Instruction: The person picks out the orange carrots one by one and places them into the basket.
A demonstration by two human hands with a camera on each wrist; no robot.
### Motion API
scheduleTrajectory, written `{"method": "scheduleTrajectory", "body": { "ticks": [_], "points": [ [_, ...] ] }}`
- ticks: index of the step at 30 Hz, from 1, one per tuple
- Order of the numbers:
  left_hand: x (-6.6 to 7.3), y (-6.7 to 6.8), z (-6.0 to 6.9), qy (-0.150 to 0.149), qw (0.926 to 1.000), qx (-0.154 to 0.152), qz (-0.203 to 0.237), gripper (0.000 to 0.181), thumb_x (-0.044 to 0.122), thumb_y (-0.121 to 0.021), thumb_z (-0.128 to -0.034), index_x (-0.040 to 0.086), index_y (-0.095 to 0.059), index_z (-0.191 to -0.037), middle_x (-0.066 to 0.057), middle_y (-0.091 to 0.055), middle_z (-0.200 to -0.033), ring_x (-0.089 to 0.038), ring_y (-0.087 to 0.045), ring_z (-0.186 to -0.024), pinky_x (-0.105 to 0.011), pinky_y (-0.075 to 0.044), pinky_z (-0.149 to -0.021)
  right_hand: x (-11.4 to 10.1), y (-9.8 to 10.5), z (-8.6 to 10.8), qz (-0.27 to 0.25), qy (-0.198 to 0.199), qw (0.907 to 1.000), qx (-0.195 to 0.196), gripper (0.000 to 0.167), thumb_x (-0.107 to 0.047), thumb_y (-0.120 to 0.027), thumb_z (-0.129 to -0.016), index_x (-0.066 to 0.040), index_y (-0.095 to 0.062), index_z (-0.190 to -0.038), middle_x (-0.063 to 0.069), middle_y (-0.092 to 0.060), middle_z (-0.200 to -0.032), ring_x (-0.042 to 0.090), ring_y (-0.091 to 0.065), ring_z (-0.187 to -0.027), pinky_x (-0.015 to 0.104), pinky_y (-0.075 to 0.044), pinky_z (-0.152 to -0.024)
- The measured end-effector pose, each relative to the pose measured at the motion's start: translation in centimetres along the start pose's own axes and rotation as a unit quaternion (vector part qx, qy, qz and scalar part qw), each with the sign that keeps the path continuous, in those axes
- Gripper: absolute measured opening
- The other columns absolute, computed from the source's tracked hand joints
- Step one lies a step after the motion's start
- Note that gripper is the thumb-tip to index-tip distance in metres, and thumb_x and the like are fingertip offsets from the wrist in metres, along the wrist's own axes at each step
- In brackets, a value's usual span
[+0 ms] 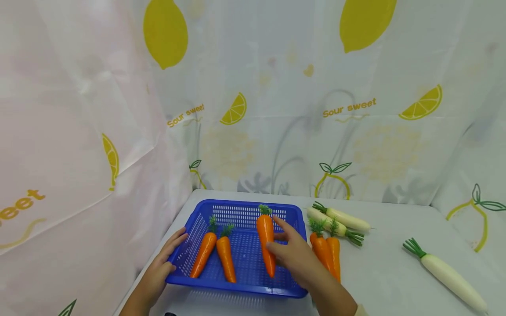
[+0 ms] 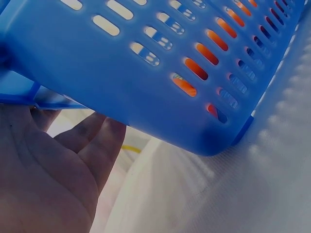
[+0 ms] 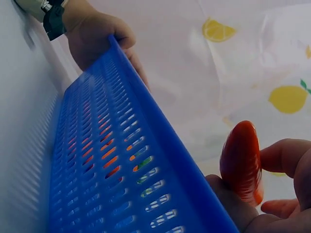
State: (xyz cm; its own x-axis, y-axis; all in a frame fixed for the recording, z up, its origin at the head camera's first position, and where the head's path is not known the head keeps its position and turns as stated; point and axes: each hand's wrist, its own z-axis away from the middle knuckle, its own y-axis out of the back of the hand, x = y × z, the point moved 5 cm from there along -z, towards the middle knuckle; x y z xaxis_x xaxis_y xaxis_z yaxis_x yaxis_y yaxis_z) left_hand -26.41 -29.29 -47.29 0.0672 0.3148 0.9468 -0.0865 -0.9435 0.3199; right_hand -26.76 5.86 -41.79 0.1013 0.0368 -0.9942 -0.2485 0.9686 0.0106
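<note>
A carrot (image 1: 265, 241) with a green tuft is held upright, tip down, over the right part of a blue plastic basket (image 1: 237, 288). My right hand (image 1: 298, 256) pinches it between thumb and fingers; the right wrist view shows the orange carrot (image 3: 241, 162) above the basket rim. At the basket's left side, my left hand (image 1: 156, 272) holds the rim, thumb over the edge and fingers outside. In the left wrist view that hand (image 2: 53, 165) sits under the rim. Two more carrots, a left one (image 1: 204, 254) and a right one (image 1: 226, 259), lie inside the basket.
Several carrots (image 1: 326, 252) lie right of the basket, partly behind my right arm. Beyond them are two white radishes (image 1: 348, 219) with green stems. Another white radish (image 1: 452, 281) lies far right on the white table (image 1: 395, 281). Lemon-printed curtains (image 1: 276, 109) enclose the table.
</note>
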Motion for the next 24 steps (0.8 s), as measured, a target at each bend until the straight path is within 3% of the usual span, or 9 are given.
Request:
{"method": "scheduleTrajectory", "body": {
  "ticks": [9,17,24],
  "points": [
    [-0.5,0.1,-0.1,0.014,0.9999,-0.002,-0.006,0.086,-0.009,-0.046,-0.0744,0.009,-0.042,-0.159,-0.005,-0.010,-0.177,-0.044,0.005,-0.162,-0.082,-0.004,-0.116,-0.5,-1.5,-1.2,-0.012,-0.003,0.9998,-0.016,0.085,-0.010,-0.070,-0.093,-0.018,-0.028,-0.166,0.029,-0.049,-0.139,0.029,-0.068,-0.094,0.042,-0.064,-0.084],
    [-0.1,0.1,-0.1,0.000,1.0000,0.000,-0.007,0.085,-0.008,-0.046,-0.0744,0.008,-0.043,-0.158,-0.006,-0.011,-0.177,-0.045,0.004,-0.161,-0.083,-0.005,-0.115,-1.1,-3.3,-2.2,-0.034,-0.012,0.9983,-0.045,0.087,-0.011,-0.071,-0.092,-0.013,-0.024,-0.166,0.026,-0.055,-0.132,0.030,-0.069,-0.102,0.050,-0.062,-0.093],
    [0.1,0.0,0.2,-0.008,1.0000,-0.001,-0.001,0.086,-0.009,-0.044,-0.0744,0.009,-0.043,-0.158,-0.004,-0.012,-0.176,-0.043,0.005,-0.162,-0.083,-0.002,-0.115,-1.0,-4.3,-3.0,-0.055,-0.024,0.9973,-0.042,0.089,-0.005,-0.070,-0.092,-0.021,-0.024,-0.167,0.024,-0.053,-0.126,0.031,-0.068,-0.101,0.048,-0.063,-0.089]
  ]
}}
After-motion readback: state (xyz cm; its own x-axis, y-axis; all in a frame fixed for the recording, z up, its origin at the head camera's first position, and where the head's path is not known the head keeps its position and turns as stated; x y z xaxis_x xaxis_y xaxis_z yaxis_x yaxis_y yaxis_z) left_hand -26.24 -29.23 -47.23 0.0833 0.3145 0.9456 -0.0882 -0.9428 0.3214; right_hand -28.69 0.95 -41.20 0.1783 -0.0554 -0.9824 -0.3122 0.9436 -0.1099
